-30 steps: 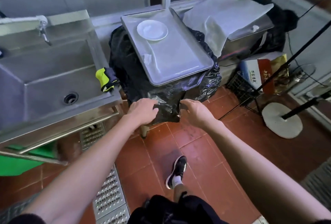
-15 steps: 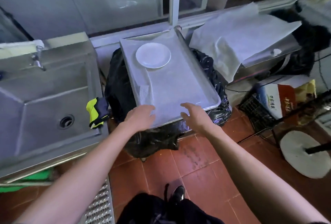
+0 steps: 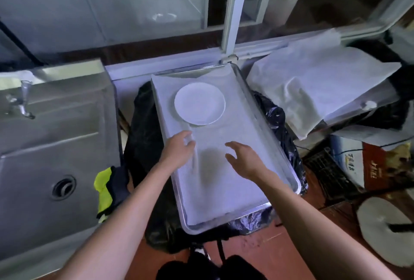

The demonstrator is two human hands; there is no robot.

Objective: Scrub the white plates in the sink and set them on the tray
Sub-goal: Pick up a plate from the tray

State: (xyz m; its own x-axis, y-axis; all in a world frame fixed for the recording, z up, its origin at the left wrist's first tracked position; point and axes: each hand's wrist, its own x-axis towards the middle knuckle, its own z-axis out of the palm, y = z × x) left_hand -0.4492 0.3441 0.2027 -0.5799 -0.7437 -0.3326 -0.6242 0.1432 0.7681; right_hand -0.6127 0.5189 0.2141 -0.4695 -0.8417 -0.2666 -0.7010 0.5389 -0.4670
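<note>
Over tray [image 3: 275, 145]: left hand [image 3: 179, 148], right hand [image 3: 244, 160] now raised from black-bag edge, both open, empty; white plate [image 3: 199, 103] already set; sink [image 3: 44, 145] plateless.

white plate [image 3: 199, 103]: round, flat, far end of tray | tray [image 3: 272, 136]: metal, cloth-lined
</note>
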